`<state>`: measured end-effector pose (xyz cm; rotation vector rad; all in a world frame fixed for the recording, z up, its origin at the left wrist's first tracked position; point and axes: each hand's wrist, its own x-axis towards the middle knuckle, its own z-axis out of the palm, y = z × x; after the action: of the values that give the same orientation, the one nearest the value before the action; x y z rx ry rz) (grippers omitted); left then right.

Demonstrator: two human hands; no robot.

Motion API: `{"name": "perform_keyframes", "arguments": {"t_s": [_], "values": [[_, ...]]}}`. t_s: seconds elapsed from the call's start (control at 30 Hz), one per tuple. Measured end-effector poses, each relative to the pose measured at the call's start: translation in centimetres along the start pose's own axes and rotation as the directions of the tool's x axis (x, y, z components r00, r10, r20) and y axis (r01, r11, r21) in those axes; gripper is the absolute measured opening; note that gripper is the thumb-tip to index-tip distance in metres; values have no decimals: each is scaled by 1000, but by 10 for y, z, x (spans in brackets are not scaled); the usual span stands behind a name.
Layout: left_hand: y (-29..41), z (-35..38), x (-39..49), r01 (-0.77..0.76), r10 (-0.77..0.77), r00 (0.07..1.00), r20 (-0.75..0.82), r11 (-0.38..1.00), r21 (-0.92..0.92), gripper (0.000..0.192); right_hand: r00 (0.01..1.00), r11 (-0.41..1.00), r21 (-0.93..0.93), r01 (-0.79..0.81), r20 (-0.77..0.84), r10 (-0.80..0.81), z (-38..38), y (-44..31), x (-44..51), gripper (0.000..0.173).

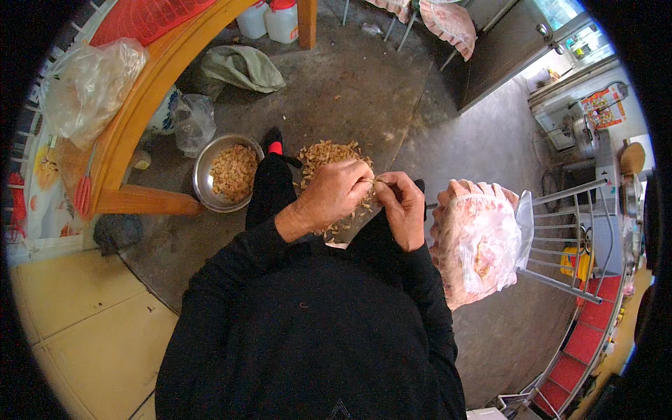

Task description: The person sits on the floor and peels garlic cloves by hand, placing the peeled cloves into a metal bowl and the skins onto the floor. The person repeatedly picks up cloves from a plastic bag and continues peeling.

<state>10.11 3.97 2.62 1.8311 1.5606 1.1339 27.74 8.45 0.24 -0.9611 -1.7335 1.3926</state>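
Note:
My left hand point(336, 191) and my right hand point(401, 205) meet over my lap, fingertips pinching a small, thin, tan piece point(374, 181) between them; it is too small to name surely. Below them, a heap of dry tan pieces, like husks or shells point(331, 155), lies on the floor between my feet, partly hidden by my hands. To the left of my leg stands a round steel bowl point(202, 181) holding a pile of similar-coloured small pieces point(233, 170).
An orange wooden table point(126, 126) with plastic bags stands at left. A metal chair point(562, 241) with a frilled pink cushion point(446, 252) and a plastic bag point(485, 249) is close at right. A pale woven sack point(244, 68) and white jugs point(282, 23) lie ahead.

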Motion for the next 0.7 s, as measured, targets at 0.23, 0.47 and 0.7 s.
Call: {"name": "perform_keyframes", "arguments": {"t_s": [0.23,0.47,0.7], "values": [[-5,2,0,11,-10,999,30,1000,-22,11,967,782,-575,242,73,-246,-1,-15,-3,7],[-4,4,-7,239,-225,970,91,946,-217,10,963,895,-371,248,-10,-270,0,6,1,10],[-14,-1,-7,353,-376,924,70,767,-535,10,977,970,128,-208,82,199,-2,12,-9,22]]}}
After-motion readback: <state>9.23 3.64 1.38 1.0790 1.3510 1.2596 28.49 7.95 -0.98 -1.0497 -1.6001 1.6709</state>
